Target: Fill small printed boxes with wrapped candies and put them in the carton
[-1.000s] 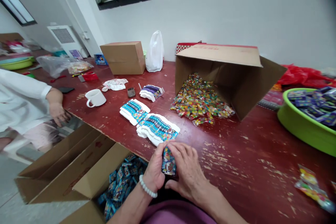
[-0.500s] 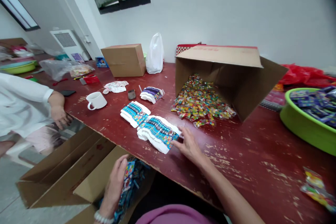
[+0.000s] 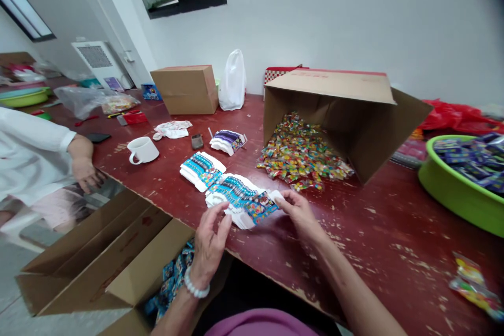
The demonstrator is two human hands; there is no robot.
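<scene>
The right hand (image 3: 299, 212) is pinching a blue-and-white printed sleeve (image 3: 263, 208) over the red worktop (image 3: 378, 236), the left hand (image 3: 212, 241) hanging parted nearby, fanned sleeves (image 3: 202, 169) remaining, apparently finished blue packets (image 3: 171, 278) lying boxed.

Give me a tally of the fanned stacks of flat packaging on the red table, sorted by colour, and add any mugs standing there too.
Blue stacks: 2
Purple stack: 1
White mug: 1
Total: 4
</scene>
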